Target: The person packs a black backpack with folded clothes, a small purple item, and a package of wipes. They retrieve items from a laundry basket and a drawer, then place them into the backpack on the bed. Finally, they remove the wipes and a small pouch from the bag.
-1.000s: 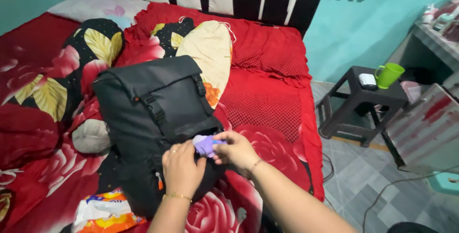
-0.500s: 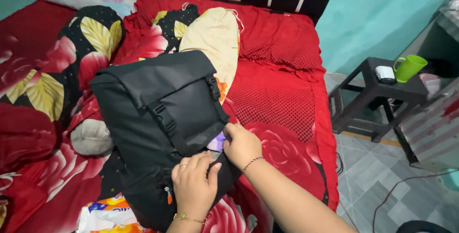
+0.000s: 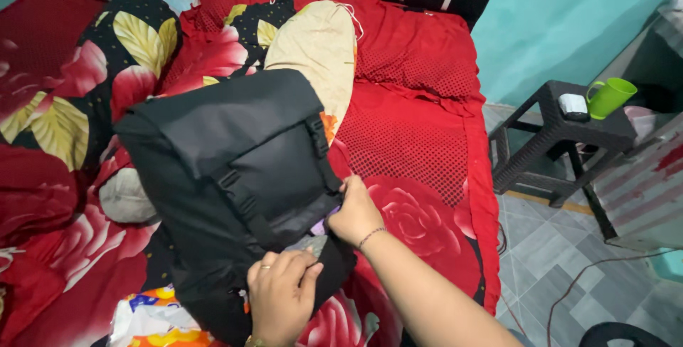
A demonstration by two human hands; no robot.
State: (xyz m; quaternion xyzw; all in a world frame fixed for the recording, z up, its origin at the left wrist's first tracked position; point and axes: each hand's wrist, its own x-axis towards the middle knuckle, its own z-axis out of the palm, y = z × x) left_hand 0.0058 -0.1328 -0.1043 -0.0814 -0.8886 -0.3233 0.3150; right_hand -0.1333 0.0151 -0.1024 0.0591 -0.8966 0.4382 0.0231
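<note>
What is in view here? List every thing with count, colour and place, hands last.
backpack: one, black, on the bed, centre.
purple item: one, mostly hidden at the backpack's pocket.
bedsheet: one, red with flowers, covering the bed.
pillows: several, cream, floral and red, at the head end.
side table: one, dark, right of the bed.
mug: one, green, on the side table.
left hand: one, pressing the backpack's lower front.
right hand: one, grip at the pocket on the purple item.
</note>
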